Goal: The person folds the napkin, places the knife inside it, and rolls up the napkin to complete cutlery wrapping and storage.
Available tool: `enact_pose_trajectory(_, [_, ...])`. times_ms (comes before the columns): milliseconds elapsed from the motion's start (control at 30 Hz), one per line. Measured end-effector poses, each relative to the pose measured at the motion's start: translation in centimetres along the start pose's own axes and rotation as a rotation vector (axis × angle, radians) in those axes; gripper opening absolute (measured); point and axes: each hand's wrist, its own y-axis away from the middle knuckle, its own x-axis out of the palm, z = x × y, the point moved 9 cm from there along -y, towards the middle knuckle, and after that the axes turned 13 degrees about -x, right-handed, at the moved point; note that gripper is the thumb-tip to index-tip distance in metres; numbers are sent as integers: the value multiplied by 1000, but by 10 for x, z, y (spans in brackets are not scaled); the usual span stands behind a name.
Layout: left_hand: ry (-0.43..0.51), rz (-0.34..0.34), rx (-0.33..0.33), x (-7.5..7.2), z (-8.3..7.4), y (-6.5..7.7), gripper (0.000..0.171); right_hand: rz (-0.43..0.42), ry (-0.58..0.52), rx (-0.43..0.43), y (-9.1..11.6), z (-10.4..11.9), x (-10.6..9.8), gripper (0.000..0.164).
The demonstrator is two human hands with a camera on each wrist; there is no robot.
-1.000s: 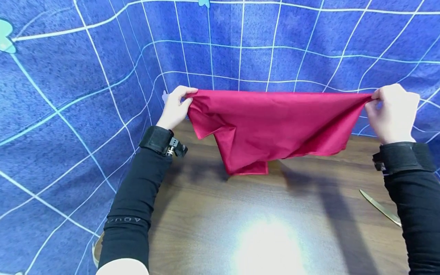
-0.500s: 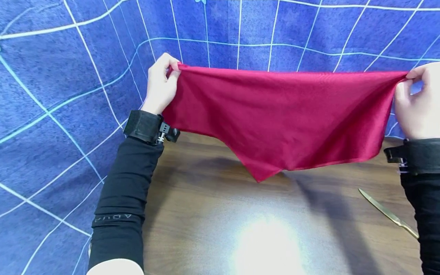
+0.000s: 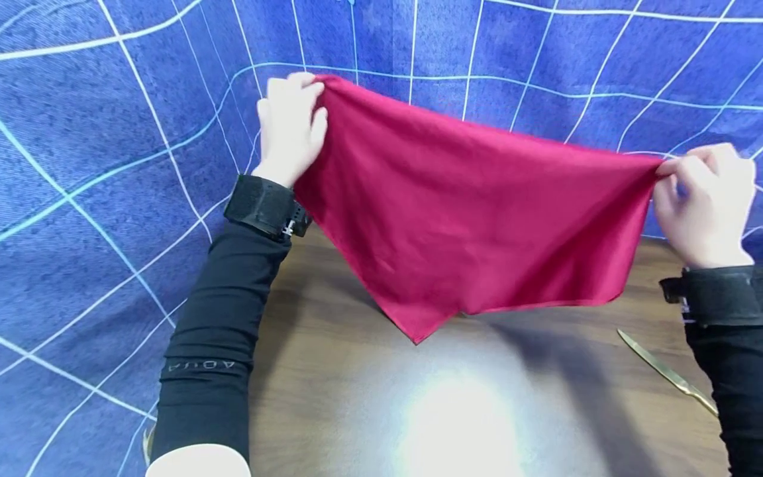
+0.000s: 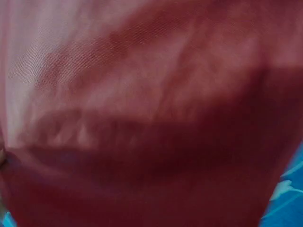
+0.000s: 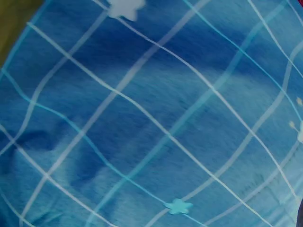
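Note:
A crimson cloth [image 3: 477,212] hangs stretched between my two hands over the wooden table. My left hand [image 3: 290,129] pinches its upper left corner and is the higher of the two. At the upper right corner, my right hand [image 3: 706,205] grips the cloth between thumb and fingers. The top edge slopes down toward the right, and one pointed corner droops at the lower middle. Seen from the left wrist, the cloth [image 4: 151,94] fills nearly the whole view. The right wrist view catches almost none of it.
A gold-coloured knife [image 3: 664,371] lies on the table [image 3: 334,384] near my right sleeve. A blue fabric backdrop [image 3: 107,165] with white and turquoise lines rises behind and at the left. A bright glare spot [image 3: 459,424] covers the table's front middle.
My left hand has risen with its corner of the cloth. The right hand moved up and outward, then back down and inward. The cloth has unfolded at its left and now slants.

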Motion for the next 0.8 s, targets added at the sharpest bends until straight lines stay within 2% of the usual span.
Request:
enact_pose_trajectory(100, [-111,108,42,34,0,6,45,97,9,-121,19,2,16,23])
enact_pose_trajectory(167, [-152,173,61,58,2,13,49,163,5,-180,34,2,28,23])
enact_pose_trajectory(300, [-212,296,94,107,7,32,57,278,-2,-255,63,1,53,18])
enact_pose_trajectory(533, [-321,493,159,182,10,82,68,524,-8,-266,114,1,97,12])
enact_pose_trajectory(700, [-347,631,129,226,13,115,73,631,-15,-246,146,3,117,7])
enact_pose_trajectory(800, [-340,714,112,245,9,135,76,713,-19,-199,162,3,125,4])
